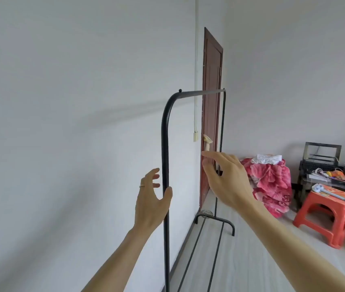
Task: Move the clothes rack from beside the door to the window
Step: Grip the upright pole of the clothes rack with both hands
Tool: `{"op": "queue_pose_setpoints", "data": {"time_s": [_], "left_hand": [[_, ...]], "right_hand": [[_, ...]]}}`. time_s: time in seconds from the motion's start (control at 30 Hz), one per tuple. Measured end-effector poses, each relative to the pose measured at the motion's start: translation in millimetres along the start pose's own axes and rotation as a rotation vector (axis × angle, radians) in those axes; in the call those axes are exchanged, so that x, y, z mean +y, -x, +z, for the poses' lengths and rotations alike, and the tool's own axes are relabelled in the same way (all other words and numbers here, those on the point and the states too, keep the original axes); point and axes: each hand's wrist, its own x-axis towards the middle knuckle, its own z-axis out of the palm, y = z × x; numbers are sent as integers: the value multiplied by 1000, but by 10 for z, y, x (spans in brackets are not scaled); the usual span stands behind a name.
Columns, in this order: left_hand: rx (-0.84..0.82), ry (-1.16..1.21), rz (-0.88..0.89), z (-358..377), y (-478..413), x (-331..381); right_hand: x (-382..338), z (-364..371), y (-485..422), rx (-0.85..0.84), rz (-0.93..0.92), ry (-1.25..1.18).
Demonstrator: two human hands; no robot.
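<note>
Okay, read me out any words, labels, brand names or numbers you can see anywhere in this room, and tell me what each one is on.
No text reads clearly anywhere in this view.
Orange box lying on the red stool: it has print, too blurred to read.
Black clothes rack, brown door, wall switch: no label visible.
Clutter on the black stand: too small to tell.

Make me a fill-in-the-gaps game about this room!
1. The rack is the colour ____.
2. The stool is the colour ____.
3. The ring is on the ____ hand.
4. The door is ____.

Missing words: black; red; left; shut
</note>
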Motion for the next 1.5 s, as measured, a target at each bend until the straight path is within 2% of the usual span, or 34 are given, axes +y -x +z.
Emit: {"op": "queue_pose_setpoints", "data": {"time_s": [0.2,0.47,0.6,0.73,0.97,1.07,1.13,1.23,1.33,1.5], "left_hand": [[-124,61,-206,134,113,-225],[-261,136,-308,279,151,-559],[-346,175,-437,398,256,-821],[-360,260,-621,528,283,-1030],[-349,280,-582,673,229,-1050],[-347,295,-581,675,271,-1048],[-353,309,-577,669,280,-1023],[-362,306,-587,626,290,-987],[-383,302,-569,566,265,-957],[-256,435,-435,456,-215,-341]], "right_hand": [[-137,404,79,-146,85,-113],[-396,863,-178,-241,143,-302],[-547,1042,-416,-224,285,-575],[-618,1207,-541,-341,457,-862],[-820,842,-1180,-211,445,-1066],[-950,693,-1577,-169,554,-1222],[-1005,654,-1766,-125,653,-1182],[-1039,682,-1856,-132,707,-1191],[-989,704,-1854,-144,672,-1407],[-911,630,-1923,-173,686,-1597]]}}
